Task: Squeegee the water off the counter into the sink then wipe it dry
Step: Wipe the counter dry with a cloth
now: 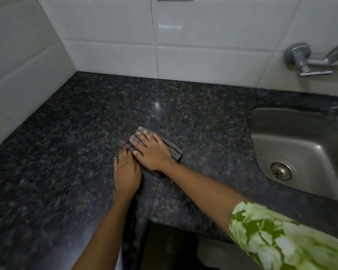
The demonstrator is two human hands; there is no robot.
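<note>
A dark speckled granite counter (86, 117) fills the view. A folded grey striped cloth (173, 150) lies flat on it near the middle. My right hand (150, 151) presses down on the cloth with its fingers spread, covering most of it. My left hand (126, 172) lies flat on the counter just to the left, fingertips touching the cloth's near-left edge. A steel sink (293, 145) with a round drain (281, 171) is set into the counter at the right. No squeegee is in view.
White tiled walls (203, 45) rise behind and to the left of the counter. A metal tap (304, 59) juts from the wall above the sink. The counter's front edge has a cut-out with a dark gap (170, 248) below my arms.
</note>
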